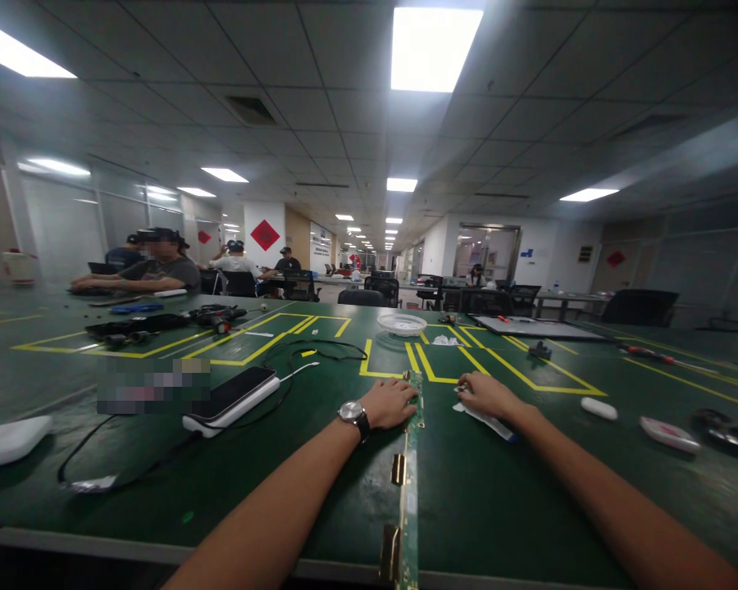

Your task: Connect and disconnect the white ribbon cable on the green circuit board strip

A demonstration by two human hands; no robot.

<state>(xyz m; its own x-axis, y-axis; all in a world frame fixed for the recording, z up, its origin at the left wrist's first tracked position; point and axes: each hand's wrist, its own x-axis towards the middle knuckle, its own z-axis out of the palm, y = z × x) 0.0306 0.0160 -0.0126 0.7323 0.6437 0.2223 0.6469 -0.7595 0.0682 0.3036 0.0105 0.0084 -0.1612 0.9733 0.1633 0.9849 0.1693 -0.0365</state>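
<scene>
A long, narrow green circuit board strip (411, 475) runs away from me across the table, with golden-brown flex tabs (398, 469) on its left side. My left hand (390, 403), wearing a wristwatch (353, 415), grips the far part of this strip, its fingertips on the board. To the right of the board, my right hand (487, 395) is closed with bent fingers on a white strip (489, 421) that has a blue end. The fingertips of the right hand partly hide that strip.
Beyond my hands stands a white mesh basket (402, 325), with white scraps (446, 341) beside it. A phone on a white power bank (237, 397) and black cables lie left. At right are a white case (599, 409) and a screwdriver (649, 355). People (169, 266) sit farther back.
</scene>
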